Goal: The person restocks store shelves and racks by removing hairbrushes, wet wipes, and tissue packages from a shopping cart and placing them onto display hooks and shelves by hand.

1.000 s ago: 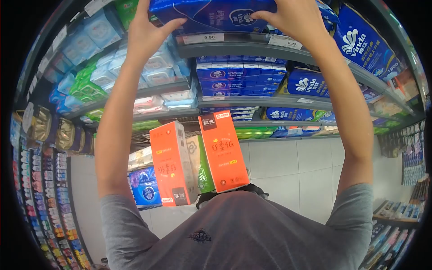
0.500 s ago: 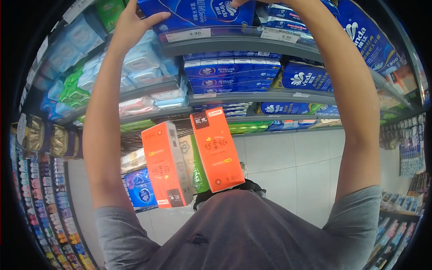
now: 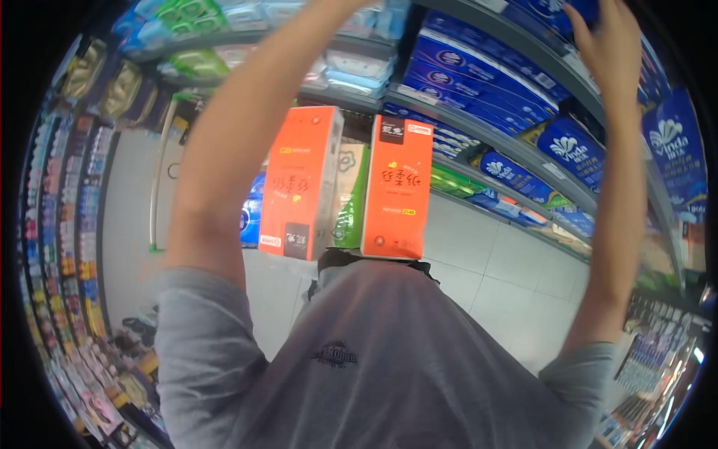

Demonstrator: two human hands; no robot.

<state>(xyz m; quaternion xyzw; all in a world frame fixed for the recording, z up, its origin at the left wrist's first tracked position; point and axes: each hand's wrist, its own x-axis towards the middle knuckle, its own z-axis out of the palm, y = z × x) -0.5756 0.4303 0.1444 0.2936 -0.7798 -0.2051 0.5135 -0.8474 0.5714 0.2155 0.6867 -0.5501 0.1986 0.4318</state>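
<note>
My left forearm (image 3: 254, 112) reaches up past the top edge, where the hand itself is cut off. At the upper right, my right hand (image 3: 612, 56) is raised to the shelf with its thumb spread away from the fingers. The fingertips are partly cut off by the frame. Close beside the thumb is a blue Vinda tissue pack (image 3: 550, 9) on the upper shelf; whether the hand touches it I cannot tell. Two orange packs, a left one (image 3: 297, 179) and a right one (image 3: 396, 187), stand in front of my body with a green-and-beige pack (image 3: 348, 198) between them.
Shelves ahead hold blue tissue multipacks (image 3: 479, 71), a Vinda pack (image 3: 570, 146) and pale wipes packs (image 3: 359, 71). A green-edged cart frame (image 3: 158, 179) is at left. Left shelving (image 3: 71, 224) carries small colourful goods. Tiled floor (image 3: 516, 262) shows at right.
The view has swung, moving the shelves up and right. Both hands were at a blue Vinda pack on the upper shelf; my left hand has now left the frame, and my right is farther right.
</note>
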